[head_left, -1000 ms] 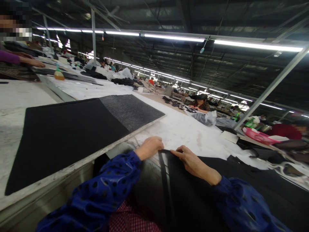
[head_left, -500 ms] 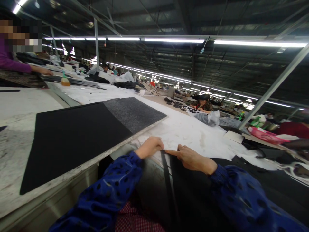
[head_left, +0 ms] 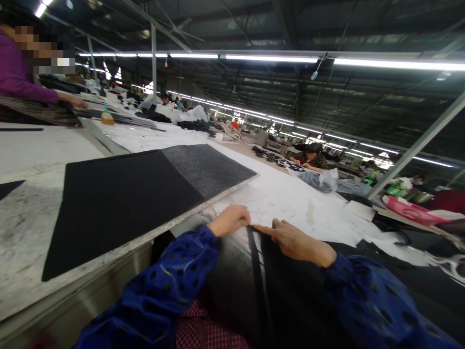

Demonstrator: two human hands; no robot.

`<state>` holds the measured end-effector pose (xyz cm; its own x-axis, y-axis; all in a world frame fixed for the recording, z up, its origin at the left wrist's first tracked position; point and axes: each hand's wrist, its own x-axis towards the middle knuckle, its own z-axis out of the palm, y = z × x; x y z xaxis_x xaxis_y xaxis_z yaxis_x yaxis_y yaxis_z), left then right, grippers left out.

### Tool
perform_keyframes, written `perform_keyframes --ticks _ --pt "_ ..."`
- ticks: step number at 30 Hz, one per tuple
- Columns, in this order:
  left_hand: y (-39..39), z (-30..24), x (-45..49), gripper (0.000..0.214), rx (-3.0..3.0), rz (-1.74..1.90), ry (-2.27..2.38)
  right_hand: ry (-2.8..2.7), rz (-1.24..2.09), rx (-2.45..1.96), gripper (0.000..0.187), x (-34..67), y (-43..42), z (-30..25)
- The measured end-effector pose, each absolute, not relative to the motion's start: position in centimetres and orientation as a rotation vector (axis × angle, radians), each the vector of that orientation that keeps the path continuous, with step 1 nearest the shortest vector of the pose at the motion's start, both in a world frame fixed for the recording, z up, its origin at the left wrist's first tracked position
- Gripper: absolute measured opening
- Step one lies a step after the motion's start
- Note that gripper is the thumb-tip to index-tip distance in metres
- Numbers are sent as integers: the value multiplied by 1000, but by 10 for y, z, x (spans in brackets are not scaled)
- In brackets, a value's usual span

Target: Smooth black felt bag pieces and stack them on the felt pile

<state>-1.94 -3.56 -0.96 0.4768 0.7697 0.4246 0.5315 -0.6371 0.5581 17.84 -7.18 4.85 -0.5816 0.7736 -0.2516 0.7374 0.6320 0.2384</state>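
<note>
My left hand (head_left: pixel 232 220) is closed in a pinch on the top end of a narrow black fabric strip (head_left: pixel 257 266), which runs down toward me over the table edge. My right hand (head_left: pixel 298 242) lies just to the right, index finger stretched out so its tip touches near the strip's end, the other fingers curled. Under and beside the right hand, a large black fabric piece (head_left: pixel 298 295) spreads along the table and hangs toward my lap. Its far edge is partly covered by my hand and blue dotted sleeve.
A black and grey fabric panel (head_left: pixel 131 203) lies on a stained board (head_left: pixel 32 232) to the left. White-covered table (head_left: pixel 286 194) extends ahead. An amber bottle (head_left: pixel 107 116) stands far left, near a co-worker in purple (head_left: pixel 29 87). White-handled scissors (head_left: pixel 452 264) and a pink container (head_left: pixel 410 211) are at right.
The whole view has shifted slightly, so things appear a little farther right. Both hands keep nearly the same pose at the strip's end.
</note>
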Motion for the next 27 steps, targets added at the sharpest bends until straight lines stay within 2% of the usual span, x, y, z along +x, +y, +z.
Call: perform_keyframes --ticks 10,12,15,17,18,21,24,27 --pt "-31 -17 -28 16 1983 1098 1105 2450 272 1270 71 164 -71 41" --pt "-32 -15 -27 16 2044 1070 1091 2515 140 1218 68 162 -75 51" --pt "-36 -12 -26 17 2193 1002 1059 2708 -364 1107 57 185 -76 82" --pt "-37 -10 -26 17 2278 940 1035 2772 -548 1297 50 225 -73 104" --pt "-37 -10 -26 17 2302 919 1030 2747 -521 1489 48 251 -72 113" --pt "-37 -10 -25 17 2323 899 1028 2358 -199 2038 43 342 -73 123" --pt "-37 -10 -24 20 2323 899 1035 1945 -164 2238 28 417 -86 106" --pt "-36 -11 -23 22 2322 890 1051 1785 -225 2367 37 456 -102 79"
